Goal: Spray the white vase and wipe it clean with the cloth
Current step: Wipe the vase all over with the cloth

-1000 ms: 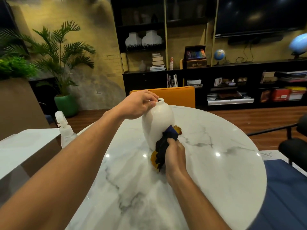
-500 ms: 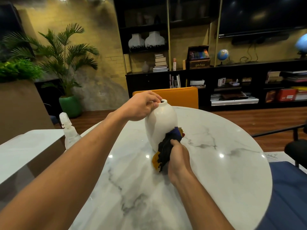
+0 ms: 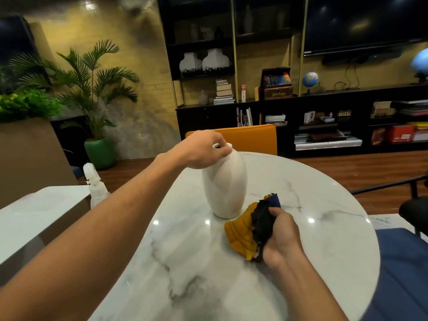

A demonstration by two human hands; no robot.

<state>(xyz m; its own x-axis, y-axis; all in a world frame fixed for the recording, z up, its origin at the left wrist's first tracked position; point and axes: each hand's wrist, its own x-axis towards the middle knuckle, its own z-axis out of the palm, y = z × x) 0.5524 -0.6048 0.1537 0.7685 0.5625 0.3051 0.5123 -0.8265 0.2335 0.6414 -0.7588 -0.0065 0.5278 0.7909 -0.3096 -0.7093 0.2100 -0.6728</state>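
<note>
The white vase (image 3: pixel 225 185) stands upright on the round marble table (image 3: pixel 324 246), near its middle. My left hand (image 3: pixel 203 150) grips the vase at its neck and rim. A bunched cloth (image 3: pixel 249 230), yellow with dark blue and black, lies low beside the vase's foot on the right, apart from the vase wall. My right hand (image 3: pixel 281 237) is closed around the cloth, resting near the tabletop. A translucent spray bottle (image 3: pixel 95 189) stands at the table's left edge, partly hidden behind my left forearm.
An orange chair back (image 3: pixel 252 137) stands behind the table. A blue seat (image 3: pixel 403 269) and a black chair arm (image 3: pixel 414 207) are at the right. A white side table (image 3: pixel 34 214) sits to the left, with potted plants and dark shelving beyond.
My right hand has pulled the cloth down and away from the vase's side to the tabletop beside its base. My left hand keeps its hold on the neck.
</note>
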